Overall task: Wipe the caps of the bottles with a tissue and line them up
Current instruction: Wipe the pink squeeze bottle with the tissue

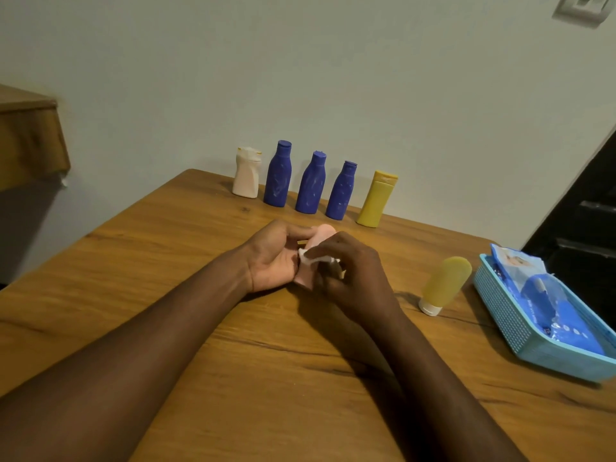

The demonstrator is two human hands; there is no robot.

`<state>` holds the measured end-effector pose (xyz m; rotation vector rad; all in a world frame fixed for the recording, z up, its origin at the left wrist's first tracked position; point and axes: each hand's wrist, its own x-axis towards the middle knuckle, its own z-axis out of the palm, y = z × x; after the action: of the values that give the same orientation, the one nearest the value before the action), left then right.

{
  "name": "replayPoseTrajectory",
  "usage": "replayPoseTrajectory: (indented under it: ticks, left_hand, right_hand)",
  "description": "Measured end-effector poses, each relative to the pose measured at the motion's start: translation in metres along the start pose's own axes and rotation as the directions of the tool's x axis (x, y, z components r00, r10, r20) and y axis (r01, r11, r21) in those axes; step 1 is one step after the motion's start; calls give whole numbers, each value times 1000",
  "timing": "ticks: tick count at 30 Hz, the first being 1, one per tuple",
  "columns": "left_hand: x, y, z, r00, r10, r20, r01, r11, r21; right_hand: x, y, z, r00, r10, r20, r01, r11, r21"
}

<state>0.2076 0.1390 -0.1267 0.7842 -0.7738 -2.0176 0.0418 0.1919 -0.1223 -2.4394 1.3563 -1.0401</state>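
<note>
Left hand point(273, 261): I grip one pink bottle point(320, 237).
Right hand point(355, 278): I pinch one tissue point(308, 257).
Row: five bottles point(310, 185).
Apart: one tube point(445, 285).

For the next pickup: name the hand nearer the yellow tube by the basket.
Right. The right hand is left of the tube; the left hand farther left, past the pink bottle.

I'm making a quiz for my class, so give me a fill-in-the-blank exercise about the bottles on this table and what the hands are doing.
Lined up at the back are ___ blue bottles.
The bottle in the left hand is ___.
The right hand pinches a white ___.
The yellow tube stands on its ___ cap.
Missing words: three; pink; tissue; white.
</note>
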Motion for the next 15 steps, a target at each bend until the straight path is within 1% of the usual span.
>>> replayPoseTrajectory:
  ticks: [2, 4, 7, 9, 11, 15]
  left_hand:
    - [-1, -2, 2, 999, -4, 40, 4, 1000, -9]
    - [-1, -4, 3, 998, -8, 60, 8, 1000, 3]
    - [-1, -5, 4, 997, -11, 78, 9, 1000, 26]
    - [0, -6, 5, 998, -9, 65, 7, 1000, 27]
    - [1, -8, 7, 998, -5, 58, 4, 1000, 19]
    - [-1, -9, 7, 999, 40, 31, -41, 999, 20]
  right_hand:
    - [3, 4, -1, 990, 34, -136, -33, 999, 4]
    - [5, 10, -2, 968, 70, -242, -63, 997, 33]
    - [7, 18, -5, 933, 111, -343, -95, 993, 63]
    - [7, 22, -6, 923, 132, -362, -114, 991, 70]
    - [6, 22, -5, 926, 138, -350, -116, 990, 82]
    - [4, 10, 1, 957, 129, -258, -109, 990, 93]
